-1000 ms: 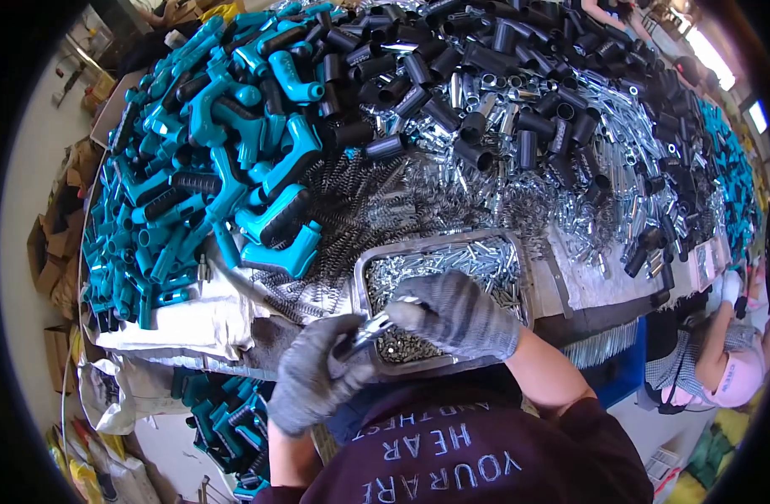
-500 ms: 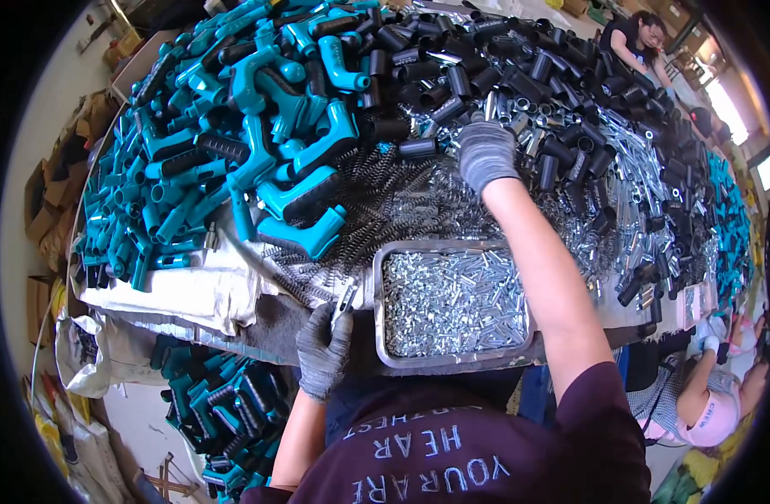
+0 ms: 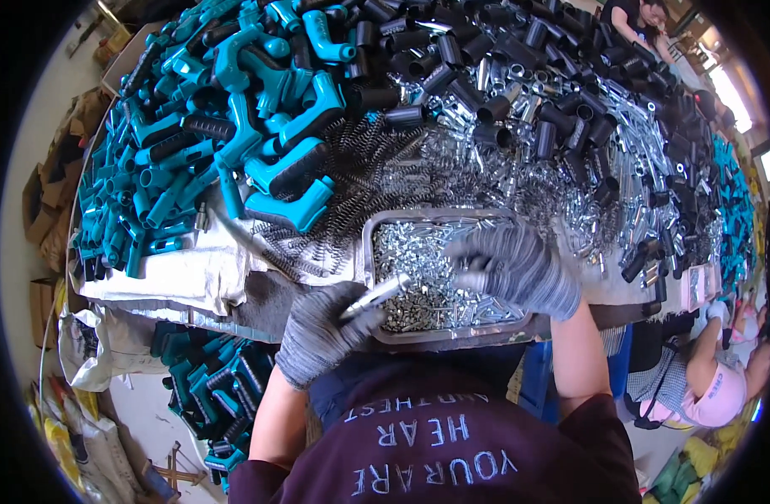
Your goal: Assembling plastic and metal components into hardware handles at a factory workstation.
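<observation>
My left hand (image 3: 322, 330), in a grey knitted glove, is closed around a slim silver metal tube (image 3: 386, 291). The tube's free end points up and right, over the near left corner of a grey tray (image 3: 369, 256). Small shiny metal pins and bits (image 3: 412, 252) fill the tray. Above its right half hovers my right hand (image 3: 523, 265), gloved the same way. Its fingers point left and are smeared by motion, so I cannot make out whether they hold anything.
Teal tool handles (image 3: 242, 126) with black grips are heaped at the left. Dark coil springs (image 3: 343, 202) lie behind the tray, with black sleeves (image 3: 439, 80) piled farther back. Long metal rods (image 3: 645, 143) lie at the right. Another person in pink (image 3: 708, 391) sits at right.
My right hand has come back from the far pile of metal parts to above the tray. My left hand has moved right and turned, bringing the metal tube to the tray's edge.
</observation>
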Demonstrator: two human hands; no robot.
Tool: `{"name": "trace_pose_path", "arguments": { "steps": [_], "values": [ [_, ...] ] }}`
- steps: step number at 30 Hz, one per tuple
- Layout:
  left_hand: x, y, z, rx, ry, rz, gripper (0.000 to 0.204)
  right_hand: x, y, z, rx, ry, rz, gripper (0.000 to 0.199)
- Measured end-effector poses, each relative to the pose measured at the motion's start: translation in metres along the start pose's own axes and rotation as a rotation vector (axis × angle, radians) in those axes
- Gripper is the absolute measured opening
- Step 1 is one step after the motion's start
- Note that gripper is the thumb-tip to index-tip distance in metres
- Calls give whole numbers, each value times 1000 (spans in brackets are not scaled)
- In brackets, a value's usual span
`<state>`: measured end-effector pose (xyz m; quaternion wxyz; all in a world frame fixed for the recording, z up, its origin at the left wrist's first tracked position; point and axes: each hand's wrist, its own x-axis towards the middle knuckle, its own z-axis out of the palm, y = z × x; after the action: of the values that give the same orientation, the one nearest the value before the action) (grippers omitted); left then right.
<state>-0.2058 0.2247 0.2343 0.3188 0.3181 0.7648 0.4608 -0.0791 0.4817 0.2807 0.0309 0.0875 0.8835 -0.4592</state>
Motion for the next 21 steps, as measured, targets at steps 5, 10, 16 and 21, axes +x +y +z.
{"name": "trace_pose_path", "arguments": {
  "steps": [5, 10, 16, 21],
  "values": [
    [2, 36, 16, 253, -176, 261, 51, -24, 18, 37, 46, -79, -192, 35],
    [-1, 47, 52, 537, -107, 259, 48, -44, 11, 49, 367, -69, 78, 33],
    [16, 56, 62, 497, -118, 338, 32, -84, 44, 49, 487, 185, 117, 23],
    [1, 12, 48, 94, 53, -21, 47, -125, 65, 45, 484, 299, 72, 61]
  ]
}}
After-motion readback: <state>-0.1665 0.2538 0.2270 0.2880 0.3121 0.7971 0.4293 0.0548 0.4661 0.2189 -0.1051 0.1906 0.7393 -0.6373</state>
